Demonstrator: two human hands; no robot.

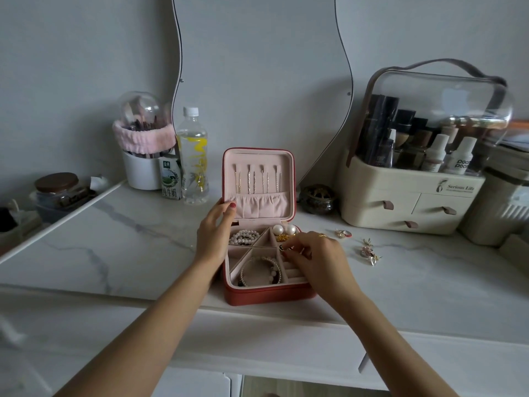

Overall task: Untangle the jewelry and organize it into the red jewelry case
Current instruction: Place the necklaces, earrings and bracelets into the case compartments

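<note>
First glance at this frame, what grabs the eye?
The open red jewelry case at the middle of the marble counter, lid upright with chains hung inside. The left hand steadies the lid's edge while the right hand pinches a small ring over the ring rolls. Loose rings and a brooch lie right of the case.

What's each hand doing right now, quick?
Left hand: open, fingers resting on the left edge of the red case by its lid.
Right hand: closed, pinching a small ring over the case's ring slots.
</note>
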